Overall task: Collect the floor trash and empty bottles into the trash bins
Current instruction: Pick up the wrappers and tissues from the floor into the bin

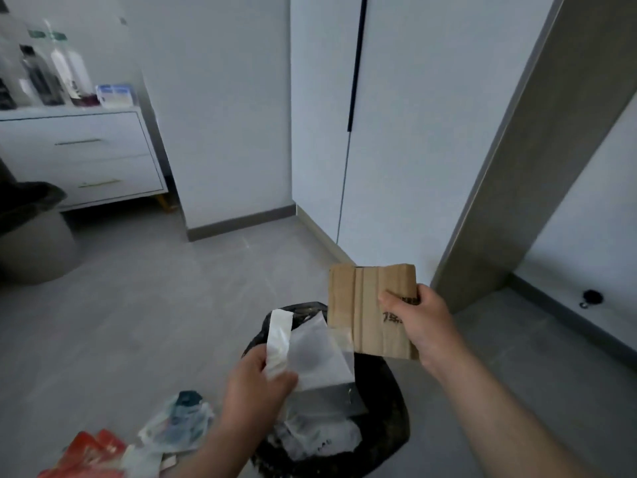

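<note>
Cardboard [368, 312] pinched in right grip [418, 326], over bin's [396, 401] far rim; plastic wrap [310, 350] clenched in left grip [256, 384], above bin's mouth. Best lowered inside rim before release. More wrappers [172, 422] on floor [155, 305], left of bin.

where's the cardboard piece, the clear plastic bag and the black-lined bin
cardboard piece [362, 312], head view, on its bare creased face
clear plastic bag [319, 353], head view, on its flat middle
black-lined bin [393, 401], head view, on the liner's right rim
</note>
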Demonstrator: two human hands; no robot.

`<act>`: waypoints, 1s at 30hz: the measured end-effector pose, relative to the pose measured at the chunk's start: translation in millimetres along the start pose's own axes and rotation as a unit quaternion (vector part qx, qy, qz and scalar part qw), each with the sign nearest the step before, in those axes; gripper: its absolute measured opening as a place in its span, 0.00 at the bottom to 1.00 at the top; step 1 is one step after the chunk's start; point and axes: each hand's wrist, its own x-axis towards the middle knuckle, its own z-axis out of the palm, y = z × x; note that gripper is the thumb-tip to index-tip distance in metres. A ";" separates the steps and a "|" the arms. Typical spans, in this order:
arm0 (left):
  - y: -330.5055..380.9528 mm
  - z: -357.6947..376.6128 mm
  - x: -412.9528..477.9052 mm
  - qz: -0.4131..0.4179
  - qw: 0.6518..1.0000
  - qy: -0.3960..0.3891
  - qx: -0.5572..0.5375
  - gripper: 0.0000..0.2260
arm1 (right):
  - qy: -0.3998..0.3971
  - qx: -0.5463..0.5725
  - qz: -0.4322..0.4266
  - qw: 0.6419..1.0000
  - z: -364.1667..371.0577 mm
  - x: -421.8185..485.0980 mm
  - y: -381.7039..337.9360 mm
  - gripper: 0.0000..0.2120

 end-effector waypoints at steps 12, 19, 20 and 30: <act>-43.0 29.5 12.8 0.083 0.978 -0.097 0.166 0.42 | 0.012 -0.028 -0.039 0.999 4.6 3.3 20.7 0.12; -70.0 -9.2 6.9 0.119 0.910 -0.138 0.374 0.62 | -0.049 -0.066 -0.070 0.994 24.3 -6.0 34.7 0.10; -70.0 -10.0 6.6 0.109 0.910 -0.145 0.372 0.62 | -0.056 -0.083 -0.074 0.992 28.1 -6.4 38.4 0.09; -75.7 -11.6 6.7 0.113 0.914 -0.155 0.358 0.62 | -0.274 -0.504 -0.194 0.796 80.6 -11.4 122.2 0.28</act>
